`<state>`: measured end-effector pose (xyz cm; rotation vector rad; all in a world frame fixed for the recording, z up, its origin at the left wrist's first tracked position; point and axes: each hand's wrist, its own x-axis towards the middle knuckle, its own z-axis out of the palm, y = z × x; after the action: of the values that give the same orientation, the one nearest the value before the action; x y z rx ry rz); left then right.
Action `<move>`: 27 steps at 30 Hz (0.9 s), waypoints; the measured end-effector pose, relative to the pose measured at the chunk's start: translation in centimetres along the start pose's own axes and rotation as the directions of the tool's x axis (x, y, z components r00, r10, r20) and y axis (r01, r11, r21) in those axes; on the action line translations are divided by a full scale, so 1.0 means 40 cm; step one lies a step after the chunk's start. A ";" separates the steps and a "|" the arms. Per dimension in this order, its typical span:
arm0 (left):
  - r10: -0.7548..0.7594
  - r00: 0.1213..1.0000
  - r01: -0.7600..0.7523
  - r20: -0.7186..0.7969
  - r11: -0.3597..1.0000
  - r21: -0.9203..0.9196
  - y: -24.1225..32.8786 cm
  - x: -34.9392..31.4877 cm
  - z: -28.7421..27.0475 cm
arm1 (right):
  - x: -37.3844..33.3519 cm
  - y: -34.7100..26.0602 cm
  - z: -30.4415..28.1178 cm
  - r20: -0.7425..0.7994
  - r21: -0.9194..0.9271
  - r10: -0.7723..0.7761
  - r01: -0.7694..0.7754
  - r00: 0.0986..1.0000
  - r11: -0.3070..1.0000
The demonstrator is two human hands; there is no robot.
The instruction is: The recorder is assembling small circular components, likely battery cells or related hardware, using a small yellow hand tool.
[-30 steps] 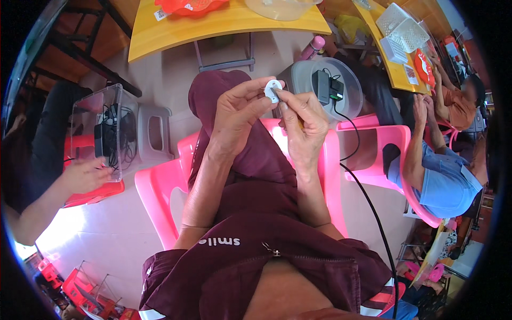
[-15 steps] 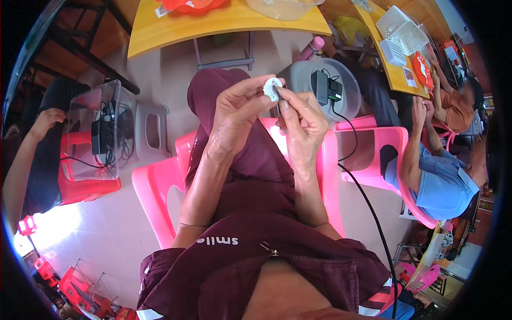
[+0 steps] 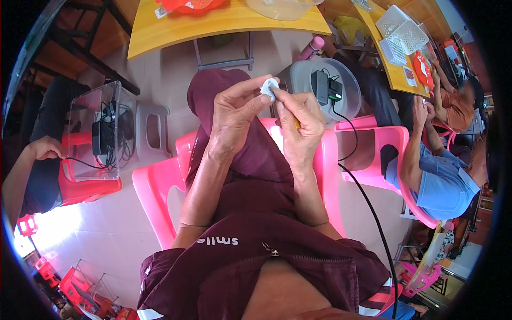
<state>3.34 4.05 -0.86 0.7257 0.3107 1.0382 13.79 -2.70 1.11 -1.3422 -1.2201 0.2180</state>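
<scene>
Over my lap, my left hand pinches a small round white plastic piece by its edge between thumb and fingers. My right hand is closed beside it, its thumb and index fingertip right against the white piece. A slim grey thing pokes from these fingertips onto the face of the piece; its kind is too small to make out. Some yellow shows in the right palm, and I cannot tell whether it belongs to the same thing.
A yellow wooden table stands ahead. To the right, a clear round tub holds black adapters; a black cable trails from it. Pink chairs surround me. A clear box with cables is at left. Other people sit on both sides.
The white piece has tilted and shifted slightly left in my left fingers. My right hand has turned a little, and some yellow now shows in its palm. At left, another person's hand has moved lower.
</scene>
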 end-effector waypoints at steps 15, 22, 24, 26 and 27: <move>-0.014 1.000 0.014 0.008 1.000 -0.019 -0.007 0.000 -0.029 | 0.017 0.028 -0.008 0.083 -0.063 -0.147 0.152 0.986 0.986; -0.046 0.999 0.046 -0.011 0.998 0.047 -0.001 0.002 -0.042 | 0.028 0.005 -0.024 0.166 -0.281 -0.197 0.238 0.966 0.930; -0.052 0.999 0.052 -0.003 0.998 0.024 0.002 0.003 -0.038 | 0.028 0.007 -0.024 0.174 -0.323 -0.235 0.281 0.956 0.904; -0.060 0.998 0.060 0.018 0.998 0.024 0.006 0.008 -0.036 | 0.024 0.021 -0.018 0.130 -0.218 -0.179 0.205 0.975 0.954; -0.065 0.997 0.064 0.038 0.998 0.021 0.007 0.011 -0.035 | 0.022 0.026 -0.016 0.097 -0.105 -0.120 0.130 0.988 0.986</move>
<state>2.57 5.06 -1.65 0.7483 0.3097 0.9598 15.18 -2.13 0.89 -1.3576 -1.4054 0.1233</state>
